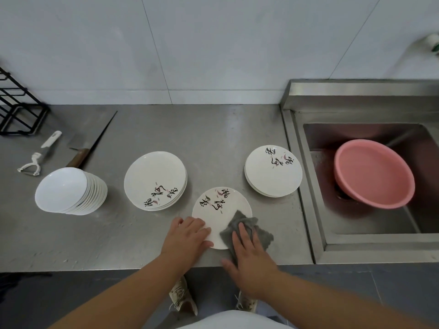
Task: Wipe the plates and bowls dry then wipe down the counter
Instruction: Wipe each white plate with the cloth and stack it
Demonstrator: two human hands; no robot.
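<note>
Both hands work the single plate (219, 210) near the counter (118, 233) edge: left hand (187, 236), fingers spread, pins its 9 o'clock rim so it cannot slide, while right hand (249, 255) presses the grey cloth (242, 226) flat at 5 o'clock.

Looking like brushed stainless steel across the desk (213, 129), matt and finely scratched, with dull reflections. Showing the same steel in the sink (308, 186), slightly shinier along its rim. Appearing glazed and glossy, likely ceramic or melamine, on the single plate (221, 207), both plate stacks (154, 179) (273, 172) and the stacked bowls (64, 188). Seeming soft, fuzzy and matt in the grey cloth (256, 231). Reading as smooth pink plastic in the basin (373, 172). Looking like brown wood on the cleaver handle (78, 157).
</note>
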